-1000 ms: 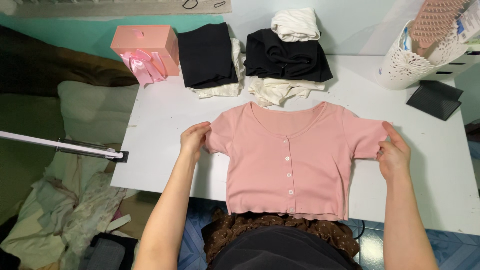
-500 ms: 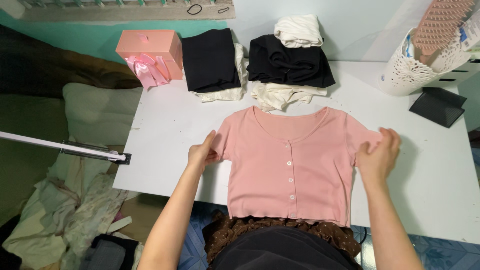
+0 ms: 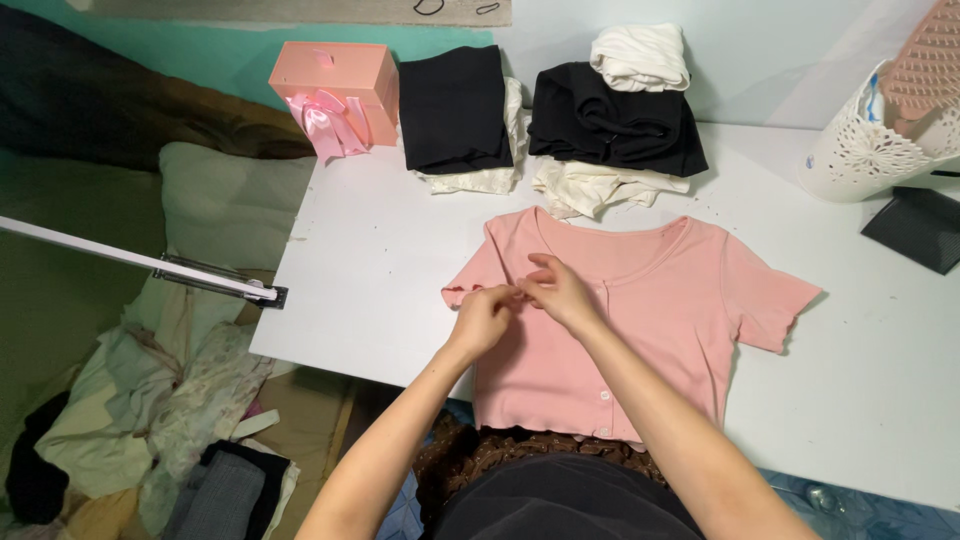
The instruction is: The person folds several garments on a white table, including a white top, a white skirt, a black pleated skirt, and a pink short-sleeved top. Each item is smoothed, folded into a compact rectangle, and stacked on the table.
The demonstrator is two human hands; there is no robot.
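Observation:
A pink short-sleeved top [image 3: 650, 320] with a row of white buttons lies flat, front up, on the white table [image 3: 370, 260]. Both my hands meet over its left chest, next to the left sleeve. My left hand [image 3: 485, 318] pinches the fabric there with its fingers closed. My right hand [image 3: 560, 290] reaches across the top from the right, and its fingertips touch the same spot and pinch the cloth. The right sleeve lies spread out and untouched.
At the back of the table stand a pink gift box [image 3: 330, 85] with a ribbon, a folded black garment [image 3: 455, 105] on a cream one, and a black-and-white clothes stack [image 3: 615, 120]. A white lace basket [image 3: 870, 150] and a dark folded item [image 3: 915, 228] sit at right. A white rod [image 3: 130, 260] and a clothes pile [image 3: 150, 420] lie left.
My hands left the two sleeve ends and came together over the left chest of the top. The right arm now crosses over the garment.

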